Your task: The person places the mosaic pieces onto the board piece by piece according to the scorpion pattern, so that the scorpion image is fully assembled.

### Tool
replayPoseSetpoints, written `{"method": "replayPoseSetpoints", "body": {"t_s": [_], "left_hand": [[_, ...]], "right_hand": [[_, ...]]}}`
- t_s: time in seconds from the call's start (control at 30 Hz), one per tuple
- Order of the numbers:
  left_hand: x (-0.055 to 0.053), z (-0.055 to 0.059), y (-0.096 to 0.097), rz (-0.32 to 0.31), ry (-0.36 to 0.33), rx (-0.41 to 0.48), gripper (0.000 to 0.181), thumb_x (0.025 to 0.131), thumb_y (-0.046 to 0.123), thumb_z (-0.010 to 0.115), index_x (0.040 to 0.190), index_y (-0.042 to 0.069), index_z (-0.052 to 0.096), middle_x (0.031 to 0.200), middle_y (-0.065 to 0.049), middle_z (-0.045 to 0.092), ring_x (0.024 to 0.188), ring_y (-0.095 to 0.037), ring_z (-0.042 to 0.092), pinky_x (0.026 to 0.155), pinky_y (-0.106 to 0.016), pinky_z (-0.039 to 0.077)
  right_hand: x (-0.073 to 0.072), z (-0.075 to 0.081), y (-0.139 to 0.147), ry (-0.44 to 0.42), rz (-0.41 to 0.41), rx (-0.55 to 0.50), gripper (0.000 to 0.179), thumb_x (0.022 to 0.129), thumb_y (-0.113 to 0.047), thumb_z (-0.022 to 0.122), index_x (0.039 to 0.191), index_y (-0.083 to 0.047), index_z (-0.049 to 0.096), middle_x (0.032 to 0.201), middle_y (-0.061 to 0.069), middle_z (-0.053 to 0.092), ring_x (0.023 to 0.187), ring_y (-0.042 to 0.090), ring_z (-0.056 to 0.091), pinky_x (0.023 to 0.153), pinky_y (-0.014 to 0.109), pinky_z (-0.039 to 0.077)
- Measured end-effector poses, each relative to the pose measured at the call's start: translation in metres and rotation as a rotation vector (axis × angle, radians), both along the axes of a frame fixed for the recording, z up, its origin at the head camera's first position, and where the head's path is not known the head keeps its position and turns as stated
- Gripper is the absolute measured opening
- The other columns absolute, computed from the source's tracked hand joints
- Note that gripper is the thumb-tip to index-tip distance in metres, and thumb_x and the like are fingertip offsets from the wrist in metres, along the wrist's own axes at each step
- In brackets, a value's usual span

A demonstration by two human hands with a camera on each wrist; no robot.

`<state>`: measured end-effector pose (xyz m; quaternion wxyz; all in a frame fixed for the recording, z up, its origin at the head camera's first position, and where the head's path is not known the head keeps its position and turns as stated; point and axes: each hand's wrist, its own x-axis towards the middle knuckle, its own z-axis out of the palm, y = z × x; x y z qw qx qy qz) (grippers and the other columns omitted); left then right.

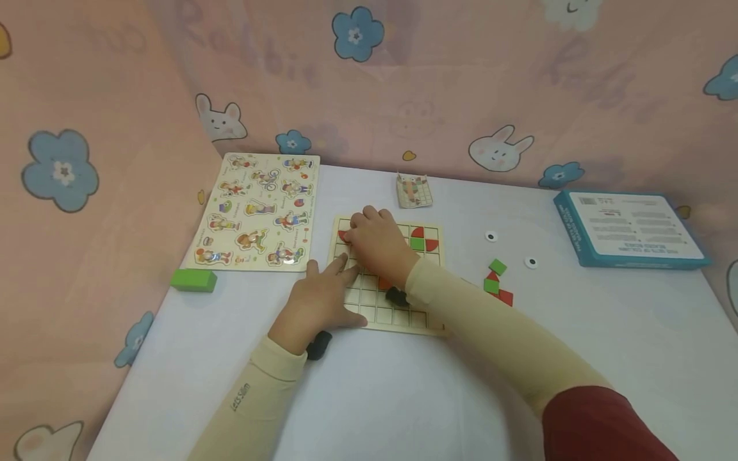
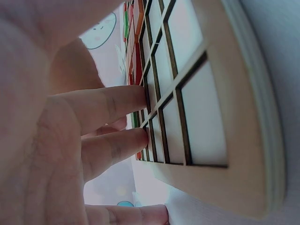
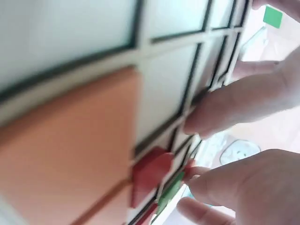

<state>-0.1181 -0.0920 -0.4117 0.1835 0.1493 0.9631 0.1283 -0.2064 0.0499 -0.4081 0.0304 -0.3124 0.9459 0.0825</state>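
A wooden grid board [image 1: 398,329] lies on the white table, with red and green pieces in some cells. My left hand [image 1: 319,298] is spread at its left side, fingertips touching the grid in the left wrist view. Over the board's upper left, my right hand [image 1: 380,246] has bent fingers, close to a red piece [image 1: 344,235]. In the right wrist view its fingertips are beside a green piece [image 3: 171,191]; whether they pinch anything cannot be made out. An orange-red piece [image 3: 84,140] sits nearer that camera. My right arm covers part of the board.
Loose red and green pieces [image 1: 491,285] lie right of the board, near two white discs [image 1: 491,236]. A picture puzzle [image 1: 259,211] and a green block [image 1: 193,280] are at left. Behind the board is a creased pattern sheet [image 1: 414,192]; a blue box [image 1: 634,230] stands far right.
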Motion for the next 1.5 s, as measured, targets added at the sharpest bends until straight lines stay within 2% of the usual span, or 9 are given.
{"method": "replayPoseSetpoints", "body": {"t_s": [0.17, 0.3, 0.47, 0.63, 0.7, 0.83, 1.13, 1.37, 1.5], "left_hand": [[0.000, 0.000, -0.001, 0.014, -0.012, 0.006, 0.101, 0.076, 0.057, 0.091, 0.161, 0.024, 0.049, 0.173, -0.006, 0.030, 0.122, -0.043, 0.044, 0.076, -0.046, 0.054], [0.001, -0.001, 0.000, 0.031, -0.021, 0.010, 0.100, 0.075, 0.056, 0.092, 0.160, 0.023, 0.051, 0.173, -0.006, 0.030, 0.122, -0.042, 0.044, 0.075, -0.044, 0.053], [0.002, -0.001, 0.002, 0.037, -0.019, 0.009, 0.101, 0.075, 0.055, 0.093, 0.160, 0.022, 0.051, 0.173, -0.006, 0.029, 0.124, -0.041, 0.043, 0.074, -0.042, 0.052], [0.003, 0.001, 0.003, 0.045, -0.025, 0.007, 0.101, 0.075, 0.054, 0.093, 0.160, 0.022, 0.050, 0.173, -0.005, 0.028, 0.123, -0.040, 0.043, 0.072, -0.039, 0.051], [0.003, 0.001, 0.004, 0.049, -0.030, 0.008, 0.101, 0.075, 0.054, 0.093, 0.161, 0.022, 0.050, 0.173, -0.005, 0.028, 0.123, -0.039, 0.043, 0.071, -0.038, 0.050], [0.003, 0.002, 0.004, 0.053, -0.031, 0.010, 0.101, 0.075, 0.054, 0.093, 0.160, 0.022, 0.050, 0.174, -0.005, 0.028, 0.122, -0.039, 0.042, 0.072, -0.039, 0.050], [0.003, 0.001, 0.004, 0.049, -0.025, 0.016, 0.100, 0.075, 0.053, 0.093, 0.160, 0.022, 0.051, 0.173, -0.006, 0.029, 0.122, -0.038, 0.043, 0.072, -0.039, 0.050], [0.002, 0.000, 0.003, 0.045, -0.022, 0.018, 0.101, 0.075, 0.054, 0.094, 0.160, 0.022, 0.051, 0.173, -0.006, 0.029, 0.122, -0.038, 0.043, 0.073, -0.039, 0.050], [0.003, 0.002, 0.003, 0.050, -0.026, 0.015, 0.100, 0.075, 0.053, 0.093, 0.160, 0.021, 0.050, 0.173, -0.006, 0.029, 0.122, -0.038, 0.043, 0.073, -0.039, 0.050]], "right_hand": [[-0.003, 0.003, 0.007, -0.051, -0.056, -0.108, 0.030, 0.105, -0.020, 0.066, 0.132, -0.024, 0.076, 0.135, 0.003, 0.065, 0.125, 0.028, 0.052, 0.107, 0.049, 0.043], [0.001, 0.014, 0.037, -0.099, -0.124, -0.255, 0.029, 0.105, -0.017, 0.060, 0.130, -0.019, 0.077, 0.137, 0.004, 0.068, 0.131, 0.030, 0.055, 0.113, 0.051, 0.041], [0.013, 0.028, 0.109, -0.153, -0.288, -0.323, 0.027, 0.105, -0.017, 0.065, 0.128, -0.007, 0.076, 0.132, 0.013, 0.072, 0.130, 0.037, 0.059, 0.113, 0.054, 0.042], [0.035, 0.024, 0.192, -0.199, -0.492, -0.285, 0.036, 0.103, -0.019, 0.070, 0.135, -0.003, 0.071, 0.136, 0.024, 0.066, 0.129, 0.046, 0.055, 0.107, 0.063, 0.045], [0.046, 0.017, 0.218, -0.208, -0.511, -0.280, 0.039, 0.102, -0.019, 0.072, 0.137, -0.003, 0.070, 0.136, 0.026, 0.065, 0.128, 0.049, 0.054, 0.105, 0.064, 0.046], [0.065, 0.002, 0.250, -0.189, -0.436, -0.246, 0.040, 0.099, -0.016, 0.074, 0.136, -0.002, 0.070, 0.133, 0.025, 0.066, 0.125, 0.048, 0.056, 0.102, 0.062, 0.049], [0.067, -0.014, 0.262, -0.180, -0.468, -0.230, 0.040, 0.100, -0.023, 0.075, 0.129, 0.004, 0.071, 0.126, 0.025, 0.069, 0.119, 0.049, 0.057, 0.100, 0.063, 0.050], [0.058, -0.006, 0.254, -0.201, -0.510, -0.288, 0.031, 0.096, -0.017, 0.078, 0.117, 0.005, 0.076, 0.112, 0.024, 0.074, 0.109, 0.046, 0.060, 0.095, 0.060, 0.054], [0.049, 0.006, 0.222, -0.201, -0.478, -0.332, 0.029, 0.095, -0.017, 0.080, 0.118, 0.000, 0.079, 0.113, 0.019, 0.075, 0.110, 0.040, 0.059, 0.096, 0.055, 0.054]]}}
